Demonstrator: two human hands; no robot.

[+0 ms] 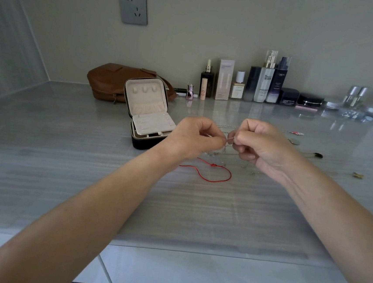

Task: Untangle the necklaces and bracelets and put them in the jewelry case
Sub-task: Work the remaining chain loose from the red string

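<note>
My left hand (pixel 196 137) and my right hand (pixel 262 144) are raised over the grey table, fingertips close together, both pinching a thin silver chain (pixel 229 139). More silver chain hangs and lies tangled beneath them (pixel 214 153). A red cord bracelet (pixel 214 172) with a knot lies on the table just in front of my hands. The dark jewelry case (pixel 148 117) stands open to the left of my left hand, its cream lid upright and an inner flap lifted.
A brown leather bag (pixel 116 77) sits behind the case. Cosmetic bottles and jars (pixel 264 80) line the back wall. Small jewelry pieces lie at the right: a pink charm (pixel 298 133), a dark-tipped pin (pixel 316 155), a gold piece (pixel 358 174).
</note>
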